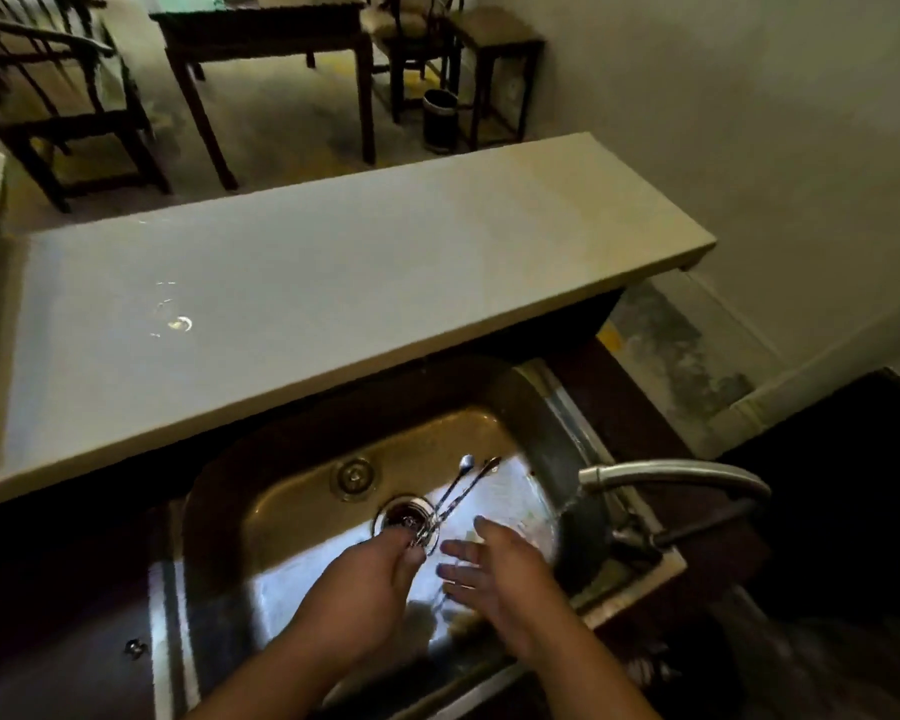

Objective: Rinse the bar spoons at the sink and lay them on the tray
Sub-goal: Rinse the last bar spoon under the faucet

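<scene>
Left hand (pixel 372 569) pinched on bar spoons (pixel 455 493) at handle ends | long axis runs up-right over sink (pixel 219 491), bowls toward faucet (pixel 671 472) | right hand (pixel 500 569) spread wide, empty, just right of bundle, nearer the water | tray: not in view

Head view, steeply down, sink (pixel 219 511) near
</scene>
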Motion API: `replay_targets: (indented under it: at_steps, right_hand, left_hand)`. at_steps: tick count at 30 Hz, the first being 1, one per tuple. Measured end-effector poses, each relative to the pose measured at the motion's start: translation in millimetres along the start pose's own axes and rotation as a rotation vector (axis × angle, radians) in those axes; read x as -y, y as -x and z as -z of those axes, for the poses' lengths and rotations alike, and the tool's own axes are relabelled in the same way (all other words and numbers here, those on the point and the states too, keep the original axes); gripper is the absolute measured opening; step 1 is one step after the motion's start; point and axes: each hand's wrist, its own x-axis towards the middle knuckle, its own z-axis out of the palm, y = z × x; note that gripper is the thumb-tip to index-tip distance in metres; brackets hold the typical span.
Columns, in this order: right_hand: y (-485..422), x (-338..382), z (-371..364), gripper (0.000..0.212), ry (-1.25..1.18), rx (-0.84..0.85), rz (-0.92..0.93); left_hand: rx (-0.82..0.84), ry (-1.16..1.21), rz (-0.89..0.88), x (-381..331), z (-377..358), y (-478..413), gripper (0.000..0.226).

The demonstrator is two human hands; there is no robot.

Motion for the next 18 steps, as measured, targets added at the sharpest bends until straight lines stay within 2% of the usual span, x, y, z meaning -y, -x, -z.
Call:
replay_targets:
  at_steps: [1, 3, 7, 10, 13, 18]
  right_hand:
    - [1.9, 1.9, 4.8, 0.026, -0.236, 0.071, -0.053]
    - [3.0, 5.7, 14.2, 0.028, -0.491, 0.093, 0.018]
    - [10.8, 18.7, 31.2, 0.028, -0.722, 0.010, 0.156]
    - [15.5, 26.0, 42.4, 0.024, -0.905, 0.040, 0.190]
    - [12.1, 30.0, 43.3, 0.030, -0.936, 0.041, 0.215]
    - [5.2, 33.9, 34.4, 0.068, -0.947, 0.019, 0.163]
  left_hand:
    - [0.012, -0.050, -0.042, -12.9, 1.2, -1.0, 0.024]
    - [0.075, -0.121, -0.091, -33.6, 1.4, -3.1, 0.025]
    - [0.186, -0.201, -0.107, -54.5, -6.3, -8.5, 0.032]
    - [0.249, -0.130, -0.091, -65.1, -13.1, -15.1, 0.029]
    - [0.308, -0.067, -0.068, -70.9, -17.0, -15.7, 0.030]
    - [0.300, -0.110, -0.065, -63.9, -12.7, -8.4, 0.032]
